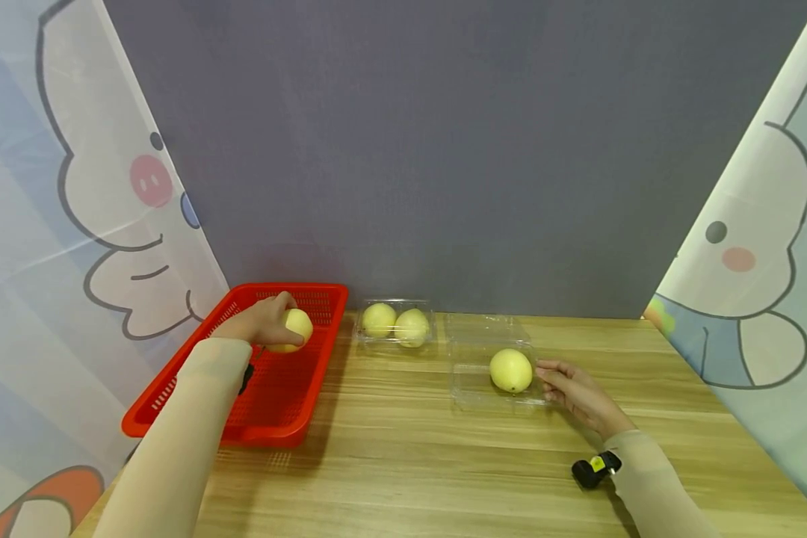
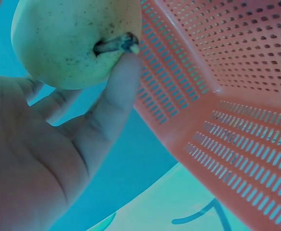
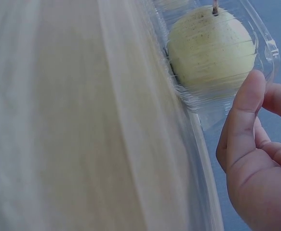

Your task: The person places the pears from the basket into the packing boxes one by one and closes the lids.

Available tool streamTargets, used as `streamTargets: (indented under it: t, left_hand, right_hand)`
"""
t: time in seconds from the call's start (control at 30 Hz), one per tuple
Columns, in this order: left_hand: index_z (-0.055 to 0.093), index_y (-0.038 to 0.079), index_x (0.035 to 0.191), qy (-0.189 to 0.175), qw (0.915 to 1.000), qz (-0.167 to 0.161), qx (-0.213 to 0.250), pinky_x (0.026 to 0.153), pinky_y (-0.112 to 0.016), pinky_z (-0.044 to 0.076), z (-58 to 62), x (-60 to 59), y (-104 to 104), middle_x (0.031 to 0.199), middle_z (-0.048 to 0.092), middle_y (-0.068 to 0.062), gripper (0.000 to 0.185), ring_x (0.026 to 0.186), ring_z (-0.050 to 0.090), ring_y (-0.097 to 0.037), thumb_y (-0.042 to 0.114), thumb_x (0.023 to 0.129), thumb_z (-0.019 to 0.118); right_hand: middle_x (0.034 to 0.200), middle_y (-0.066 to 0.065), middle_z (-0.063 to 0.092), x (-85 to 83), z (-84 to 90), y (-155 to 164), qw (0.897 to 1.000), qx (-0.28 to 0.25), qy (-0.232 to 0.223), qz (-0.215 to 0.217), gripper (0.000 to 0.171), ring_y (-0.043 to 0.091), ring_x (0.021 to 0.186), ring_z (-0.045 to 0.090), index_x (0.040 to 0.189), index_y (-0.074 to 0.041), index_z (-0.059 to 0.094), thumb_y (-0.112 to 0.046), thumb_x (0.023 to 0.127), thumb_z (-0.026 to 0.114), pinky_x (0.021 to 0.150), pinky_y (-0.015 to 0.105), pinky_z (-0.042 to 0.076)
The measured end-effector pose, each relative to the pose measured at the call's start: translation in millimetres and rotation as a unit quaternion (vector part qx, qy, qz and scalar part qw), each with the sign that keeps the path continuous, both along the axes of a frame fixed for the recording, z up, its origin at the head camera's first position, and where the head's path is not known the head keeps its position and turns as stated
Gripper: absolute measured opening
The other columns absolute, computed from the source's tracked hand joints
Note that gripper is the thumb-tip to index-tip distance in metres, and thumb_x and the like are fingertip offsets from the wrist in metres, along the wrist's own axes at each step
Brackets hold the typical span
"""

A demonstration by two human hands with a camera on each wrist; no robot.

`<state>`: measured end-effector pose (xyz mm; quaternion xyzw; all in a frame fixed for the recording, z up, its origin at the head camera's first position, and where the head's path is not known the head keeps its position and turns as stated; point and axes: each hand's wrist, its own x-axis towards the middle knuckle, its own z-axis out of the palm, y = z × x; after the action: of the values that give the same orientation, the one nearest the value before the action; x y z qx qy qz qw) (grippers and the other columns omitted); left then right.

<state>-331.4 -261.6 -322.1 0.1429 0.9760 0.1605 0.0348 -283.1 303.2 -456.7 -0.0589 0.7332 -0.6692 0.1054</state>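
My left hand grips a pale yellow pear over the red plastic basket. Its short brown stem shows close to the thumb in the left wrist view. On the right, my right hand pinches the right rim of a clear plastic box between thumb and fingers. That box lies with its lid folded back toward the wall. One pear sits in its right half, stem visible in the right wrist view.
Left of the lidded-back box stands a second clear box with two pears inside, near the back wall. Printed cloth panels flank the wooden table on both sides. The basket has slotted, raised walls.
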Motion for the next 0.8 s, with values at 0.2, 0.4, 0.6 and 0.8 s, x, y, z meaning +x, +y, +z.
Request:
streamTargets:
  t: [0.2,0.4,0.6,0.8]
  left_hand:
    - [0.048,0.0,0.119,0.001,1.0,0.003,0.0,0.065,-0.037,0.052,7.3,5.3,4.0,0.104,0.057,-0.015,0.061,0.088,0.054,-0.03,0.029,0.076,0.079]
    - [0.048,0.001,0.119,0.016,0.9998,0.001,-0.007,0.072,-0.042,0.052,5.5,4.4,3.4,0.106,0.057,-0.016,0.062,0.092,0.053,-0.031,0.031,0.075,0.079]
    - [0.047,0.001,0.119,0.037,0.9992,-0.012,-0.013,0.073,-0.044,0.052,7.9,4.6,6.5,0.105,0.057,-0.017,0.063,0.091,0.054,-0.031,0.031,0.074,0.08]
    - [0.046,0.002,0.121,0.052,0.9984,-0.017,-0.014,0.074,-0.047,0.052,12.1,7.9,11.2,0.111,0.055,-0.018,0.063,0.093,0.054,-0.033,0.031,0.074,0.078]
  right_hand:
    - [0.106,0.008,0.049,-0.7,0.6,0.0,1.0,0.001,-0.002,-0.002,0.061,0.007,0.083,0.051,0.148,0.015,0.025,-0.02,0.106,0.053,0.071,0.02,0.053]
    - [0.105,0.008,0.049,-0.5,1.3,-0.1,1.0,0.002,-0.003,-0.001,0.061,0.007,0.083,0.051,0.148,0.015,0.025,-0.021,0.106,0.053,0.071,0.02,0.053]
    - [0.104,0.008,0.05,0.3,1.3,-0.6,1.0,-0.002,-0.002,-0.002,0.061,0.007,0.081,0.051,0.148,0.016,0.025,-0.019,0.106,0.053,0.069,0.02,0.053]
    - [0.104,0.008,0.05,0.3,0.3,-0.1,1.0,-0.003,-0.001,-0.003,0.061,0.007,0.081,0.051,0.147,0.015,0.026,-0.02,0.106,0.053,0.069,0.02,0.053]
